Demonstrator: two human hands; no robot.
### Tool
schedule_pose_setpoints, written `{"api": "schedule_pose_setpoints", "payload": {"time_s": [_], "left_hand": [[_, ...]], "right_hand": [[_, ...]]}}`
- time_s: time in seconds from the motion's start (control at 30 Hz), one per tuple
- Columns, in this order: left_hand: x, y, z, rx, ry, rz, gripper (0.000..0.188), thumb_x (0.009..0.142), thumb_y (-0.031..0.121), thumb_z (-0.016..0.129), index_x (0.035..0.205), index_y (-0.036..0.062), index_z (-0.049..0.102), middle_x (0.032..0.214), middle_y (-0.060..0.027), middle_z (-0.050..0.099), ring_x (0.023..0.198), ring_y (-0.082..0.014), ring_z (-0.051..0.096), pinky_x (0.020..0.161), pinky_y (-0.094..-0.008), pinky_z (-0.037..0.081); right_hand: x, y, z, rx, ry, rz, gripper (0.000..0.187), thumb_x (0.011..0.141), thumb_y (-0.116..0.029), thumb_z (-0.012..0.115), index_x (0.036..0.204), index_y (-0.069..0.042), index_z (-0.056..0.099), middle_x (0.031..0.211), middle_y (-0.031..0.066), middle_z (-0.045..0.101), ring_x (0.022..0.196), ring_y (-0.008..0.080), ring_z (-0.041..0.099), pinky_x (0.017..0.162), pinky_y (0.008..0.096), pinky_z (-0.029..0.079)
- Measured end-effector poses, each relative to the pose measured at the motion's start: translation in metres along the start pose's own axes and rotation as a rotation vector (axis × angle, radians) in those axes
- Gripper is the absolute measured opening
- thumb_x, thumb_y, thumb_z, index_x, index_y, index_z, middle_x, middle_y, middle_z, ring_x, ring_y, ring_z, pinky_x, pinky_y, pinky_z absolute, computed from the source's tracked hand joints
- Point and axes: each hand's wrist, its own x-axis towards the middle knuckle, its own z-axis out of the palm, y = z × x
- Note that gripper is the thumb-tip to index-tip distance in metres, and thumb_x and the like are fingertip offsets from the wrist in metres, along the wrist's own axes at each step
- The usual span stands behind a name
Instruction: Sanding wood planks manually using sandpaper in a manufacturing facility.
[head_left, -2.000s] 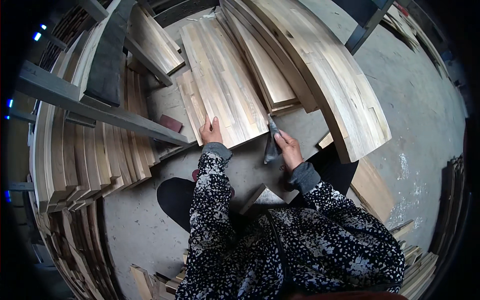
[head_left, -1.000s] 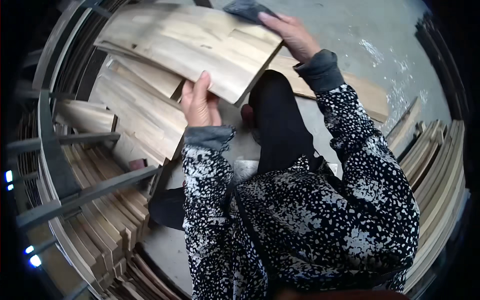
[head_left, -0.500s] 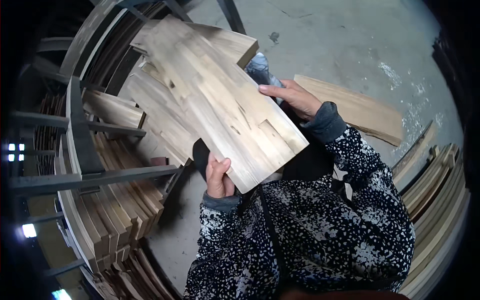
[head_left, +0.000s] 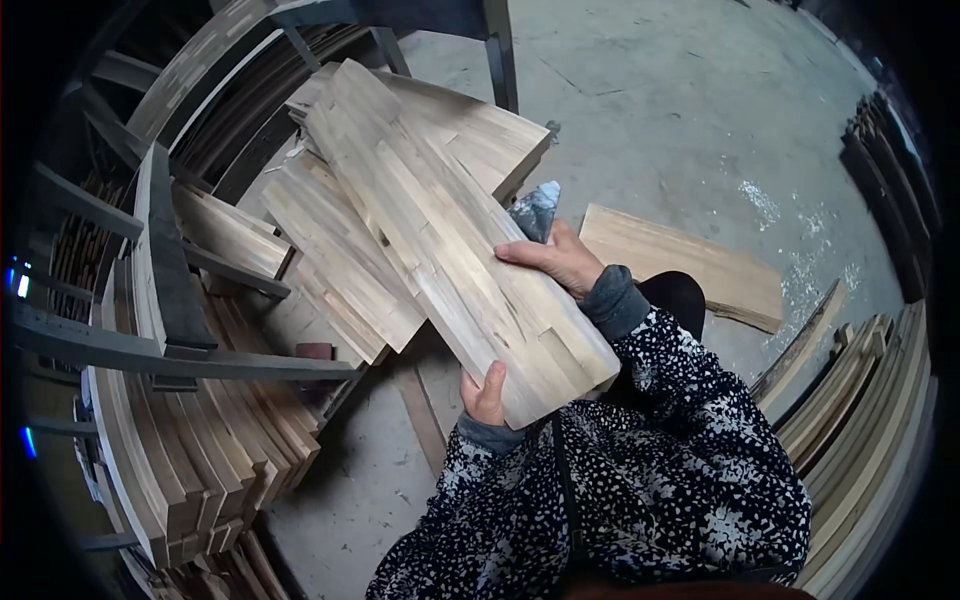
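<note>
A long pale plank (head_left: 455,240), made of many joined strips, slants from the upper left down toward my body. My left hand (head_left: 484,397) grips its near left corner, thumb on top. Along the right edge, my right hand (head_left: 560,260) is closed on the same plank, with its thumb lying on the upper face. The fingers of both hands are mostly hidden underneath. Under the plank's far part are other joined boards (head_left: 470,135), and one more such board (head_left: 345,250) lies to its left. A bluish-white crumpled piece (head_left: 536,209) shows beside my right hand.
A grey metal rack (head_left: 190,358) with bars stands at the left, and stacked boards (head_left: 200,430) lie beneath it. A loose wide board (head_left: 680,262) rests on the floor to the right. More stacked planks (head_left: 860,420) are at the lower right, dark pieces (head_left: 885,190) farther off.
The plank's near end sits lower in the picture and its slant is steeper. Both hands have moved down with it, still gripping. The whole view has shifted somewhat.
</note>
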Motion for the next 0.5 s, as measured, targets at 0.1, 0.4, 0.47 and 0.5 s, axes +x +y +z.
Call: {"api": "schedule_pose_setpoints", "payload": {"time_s": [0.1,0.4,0.47,0.5], "left_hand": [[-0.011,-0.021,-0.007,0.027,0.009,0.062,0.055,0.08,0.022,0.055,0.122,-0.0036,0.032,0.114,-0.0144,0.047,0.1,-0.0232,0.049,0.088,-0.034,0.039],[-0.029,-0.025,0.013,0.273,-0.229,0.237,0.075,0.067,0.028,0.072,0.121,-0.0047,0.032,0.112,-0.013,0.047,0.102,-0.0219,0.047,0.088,-0.0329,0.037],[-0.038,-0.032,0.019,0.385,-0.276,0.321,0.08,0.061,0.026,0.077,0.12,-0.005,0.033,0.113,-0.0136,0.046,0.102,-0.0221,0.047,0.088,-0.0335,0.037],[-0.041,-0.032,0.02,0.37,-0.287,0.318,0.082,0.059,0.025,0.079,0.12,-0.0047,0.033,0.113,-0.0136,0.047,0.102,-0.0223,0.047,0.088,-0.0336,0.038]], "right_hand": [[-0.022,0.004,-0.001,-0.103,0.039,-0.034,0.044,0.072,-0.018,0.066,0.104,0.005,0.05,0.088,0.0082,0.058,0.076,0.0119,0.056,0.069,0.0234,0.045],[-0.114,-0.014,-0.019,-0.101,0.163,-0.353,0.055,0.068,-0.017,0.068,0.114,0.003,0.044,0.104,0.0086,0.053,0.096,0.0146,0.049,0.086,0.0265,0.037],[-0.14,-0.011,-0.028,-0.133,0.227,-0.441,0.06,0.068,-0.017,0.07,0.118,0.001,0.041,0.108,0.0086,0.051,0.101,0.0146,0.046,0.089,0.0273,0.035],[-0.149,-0.009,-0.029,-0.144,0.25,-0.473,0.06,0.068,-0.017,0.07,0.118,0.001,0.041,0.108,0.0086,0.051,0.101,0.0146,0.046,0.089,0.0273,0.035]]}}
